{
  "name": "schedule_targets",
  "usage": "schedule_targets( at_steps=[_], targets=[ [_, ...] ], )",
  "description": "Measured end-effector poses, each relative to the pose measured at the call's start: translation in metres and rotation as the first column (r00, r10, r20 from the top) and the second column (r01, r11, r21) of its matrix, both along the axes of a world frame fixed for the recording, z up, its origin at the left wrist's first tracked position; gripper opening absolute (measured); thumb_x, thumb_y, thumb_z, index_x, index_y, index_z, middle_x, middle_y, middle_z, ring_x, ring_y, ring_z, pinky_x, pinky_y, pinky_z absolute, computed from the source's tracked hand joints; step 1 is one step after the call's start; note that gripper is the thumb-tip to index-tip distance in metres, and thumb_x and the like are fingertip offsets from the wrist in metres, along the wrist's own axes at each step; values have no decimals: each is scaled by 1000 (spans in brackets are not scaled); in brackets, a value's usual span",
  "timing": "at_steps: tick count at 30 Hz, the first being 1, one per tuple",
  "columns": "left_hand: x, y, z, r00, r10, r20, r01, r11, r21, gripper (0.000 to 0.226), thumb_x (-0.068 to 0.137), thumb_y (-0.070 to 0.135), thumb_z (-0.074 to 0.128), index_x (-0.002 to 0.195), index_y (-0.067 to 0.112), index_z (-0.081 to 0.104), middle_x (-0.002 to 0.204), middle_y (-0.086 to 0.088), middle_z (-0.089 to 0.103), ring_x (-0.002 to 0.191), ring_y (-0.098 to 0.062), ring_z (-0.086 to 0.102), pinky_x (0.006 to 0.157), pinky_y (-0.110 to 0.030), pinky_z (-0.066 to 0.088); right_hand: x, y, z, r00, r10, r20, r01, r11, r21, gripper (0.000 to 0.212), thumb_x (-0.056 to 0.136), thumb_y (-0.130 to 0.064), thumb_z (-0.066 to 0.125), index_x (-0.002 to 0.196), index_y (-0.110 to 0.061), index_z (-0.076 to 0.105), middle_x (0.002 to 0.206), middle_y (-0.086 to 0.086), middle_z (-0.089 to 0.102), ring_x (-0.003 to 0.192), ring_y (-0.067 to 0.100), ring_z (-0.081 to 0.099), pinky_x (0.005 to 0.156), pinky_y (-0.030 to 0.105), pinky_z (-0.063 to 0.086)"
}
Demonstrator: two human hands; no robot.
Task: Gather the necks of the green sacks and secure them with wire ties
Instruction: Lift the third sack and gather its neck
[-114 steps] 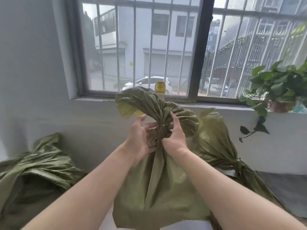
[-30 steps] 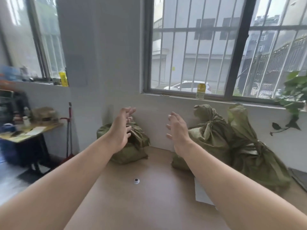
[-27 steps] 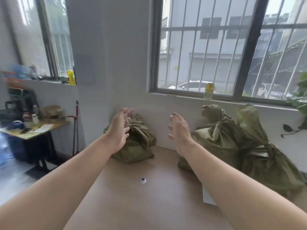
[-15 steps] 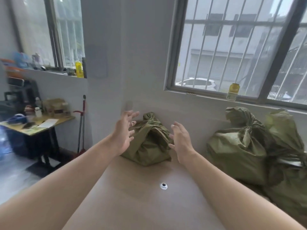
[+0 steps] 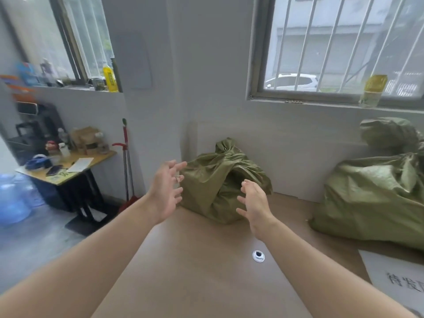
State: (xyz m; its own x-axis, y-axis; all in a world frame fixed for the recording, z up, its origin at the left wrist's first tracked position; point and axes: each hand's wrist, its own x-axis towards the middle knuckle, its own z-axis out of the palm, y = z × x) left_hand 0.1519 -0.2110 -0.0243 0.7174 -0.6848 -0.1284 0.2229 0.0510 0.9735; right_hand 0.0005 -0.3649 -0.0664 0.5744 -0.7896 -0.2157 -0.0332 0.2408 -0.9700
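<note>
Green sack (image 5: 213,180) at far side of table (image 5: 195,283), backed up to pale wall (image 5: 286,134) below barred window (image 5: 321,53). Slumped and squat; loose neck (image 5: 226,146) bunched at top, pointing up and slightly back toward wall. Long axis roughly upright, main folds running from lower left up to neck.

Left hand (image 5: 166,192) just beside sack's left flank, palm turned inward, fingers spread and straight. Contact with cloth: cannot tell. Thin pale loop (image 5: 178,178) at left fingers, too small to identify.

Right hand (image 5: 254,201) in front of sack's lower right side, fingers apart and lightly bent, gripping nothing. Hands well apart, sack between them.

Second, larger sack (image 5: 371,198) to the right on same table, bare tabletop between the two. White sheet with dark characters (image 5: 399,278) near right edge. Round grommet (image 5: 258,256) in tabletop under right forearm. Open tabletop in front of sack; left table edge dropping to grey floor (image 5: 34,239), mop (image 5: 125,161) and cluttered desk (image 5: 68,171) beyond.
</note>
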Motion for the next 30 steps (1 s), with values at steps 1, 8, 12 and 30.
schedule_targets(
  at_steps=[1, 8, 12, 30],
  targets=[
    [6, -7, -1, 1000, 5, 12, -5, 1000, 7, 56, 103, 53, 33, 152, 32, 49, 168, -14, 26, 156, -44, 14, 127, -55, 14, 7, -7, -4, 1000, -4, 8, 4, 1000, 10, 42, 108, -35, 44, 149, -27, 48, 139, -7, 54, 129, 21, 55, 110, 50, 48],
    [55, -56, -26, 999, -28, 23, 26, 996, 84, 52, 104, 52, 32, 148, 33, 52, 167, -13, 27, 156, -44, 13, 127, -56, 11, 54, -42, -27, 1000, -11, -7, 12, 995, 98, 40, 107, -37, 45, 146, -28, 50, 140, -7, 54, 128, 20, 55, 110, 51, 48],
    [99, -97, -40, 997, -76, -18, 78, 991, 112, 55, 102, 54, 34, 150, 34, 52, 166, -13, 29, 156, -45, 14, 127, -56, 10, 85, -73, -37, 996, -64, -59, 71, 990, 121, 30, 106, -38, 47, 133, -27, 54, 120, -9, 57, 123, 20, 57, 110, 50, 48],
    [243, -298, -109, 751, -369, 548, 74, 871, 486, 47, 104, 20, 46, 149, 34, 51, 138, 5, 61, 96, -18, 70, 85, -30, 54, 241, -176, -112, 987, -42, -158, 76, 974, 216, 78, 80, -59, 76, 142, -21, 48, 138, -4, 60, 128, 20, 55, 106, 40, 45]
  ],
)
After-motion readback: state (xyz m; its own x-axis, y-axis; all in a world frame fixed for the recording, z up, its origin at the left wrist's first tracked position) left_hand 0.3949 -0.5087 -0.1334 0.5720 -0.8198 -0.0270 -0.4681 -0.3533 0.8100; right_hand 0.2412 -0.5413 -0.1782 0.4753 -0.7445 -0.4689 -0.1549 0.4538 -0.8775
